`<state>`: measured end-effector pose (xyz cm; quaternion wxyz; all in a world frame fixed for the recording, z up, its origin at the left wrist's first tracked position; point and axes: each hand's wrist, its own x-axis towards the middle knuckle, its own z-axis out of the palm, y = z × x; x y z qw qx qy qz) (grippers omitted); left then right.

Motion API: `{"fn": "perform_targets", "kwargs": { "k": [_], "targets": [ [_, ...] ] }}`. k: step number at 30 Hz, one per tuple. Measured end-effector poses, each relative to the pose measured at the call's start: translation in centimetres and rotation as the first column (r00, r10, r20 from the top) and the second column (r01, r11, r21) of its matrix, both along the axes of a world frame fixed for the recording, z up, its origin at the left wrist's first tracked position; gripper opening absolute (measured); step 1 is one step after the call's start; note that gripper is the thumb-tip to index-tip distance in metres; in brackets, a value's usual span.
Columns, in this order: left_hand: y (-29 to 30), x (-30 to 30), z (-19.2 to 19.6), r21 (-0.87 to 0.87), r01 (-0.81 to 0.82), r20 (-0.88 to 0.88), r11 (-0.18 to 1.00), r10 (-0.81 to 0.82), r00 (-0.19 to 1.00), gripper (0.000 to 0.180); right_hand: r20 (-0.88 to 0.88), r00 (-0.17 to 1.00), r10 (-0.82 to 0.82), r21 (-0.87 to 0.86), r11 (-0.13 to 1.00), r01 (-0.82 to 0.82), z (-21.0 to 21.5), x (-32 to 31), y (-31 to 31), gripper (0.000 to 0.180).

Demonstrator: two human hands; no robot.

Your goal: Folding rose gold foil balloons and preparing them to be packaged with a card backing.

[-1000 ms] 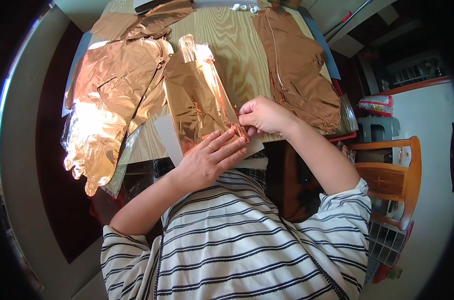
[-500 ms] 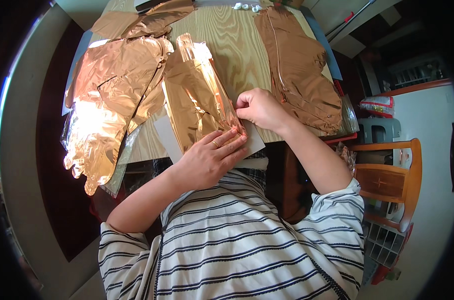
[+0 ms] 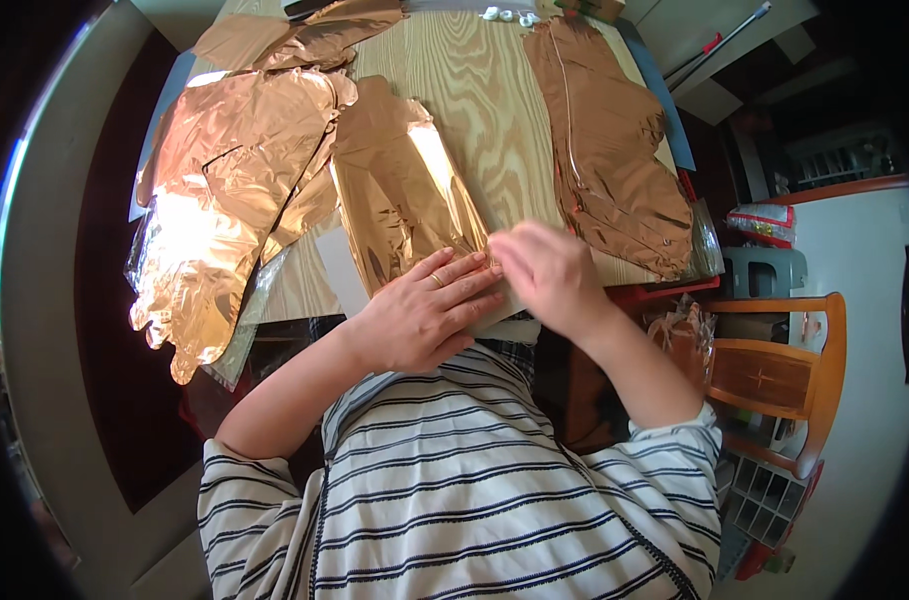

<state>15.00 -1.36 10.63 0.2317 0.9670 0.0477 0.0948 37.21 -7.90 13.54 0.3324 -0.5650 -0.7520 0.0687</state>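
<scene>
A folded sheet of shiny rose-gold foil (image 3: pixel 399 175), looking like a flat foil balloon, lies on the table in front of me. Beneath it, a white card (image 3: pixel 341 272) shows at the left. My left hand (image 3: pixel 419 315), a ring on one finger, rests with fingers stretched over the foil's near end and presses it down. Just off the foil's near right corner is my right hand (image 3: pixel 549 280). Its fingers are curled and smeared by motion, so whether anything is between them is hidden.
More flat foil balloons lie on the wood-grain table (image 3: pixel 474 90): a large shiny one (image 3: pixel 234 170) at left, a brown-gold one (image 3: pixel 614 150) at right, others at the far left. Small white objects (image 3: pixel 509 16) sit at the far edge. A wooden chair (image 3: pixel 774 380) stands at right.
My right hand has moved slightly right and nearer to me, off the foil's right edge. The foil's far end now lies spread wider. My left hand has stayed in place.
</scene>
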Motion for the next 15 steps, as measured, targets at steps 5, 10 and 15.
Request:
{"fn": "perform_targets", "kwargs": {
  "k": [5, 10, 15],
  "targets": [
    [0.2, 0.1, 0.1, -0.045, 0.027, 0.008, 0.999, -0.027, 1.000, 0.067, 0.280, 0.960, 0.001, 0.108, 0.994, -0.033, -2.6, -0.1, -2.8, 0.022],
    [0.5, 0.1, 0.6, -0.160, 0.000, 0.079, 0.987, 0.013, 0.997, 0.068, 0.400, 0.914, -0.069, 0.165, 0.986, 0.002, -3.3, -0.5, -3.4, 0.031],
    [1.1, 0.5, 1.5, -0.215, -0.031, 0.068, 0.976, 0.047, 0.997, 0.063, 0.461, 0.885, -0.069, 0.147, 0.989, 0.000, -2.9, -0.5, -3.6, 0.036]
  ]
}}
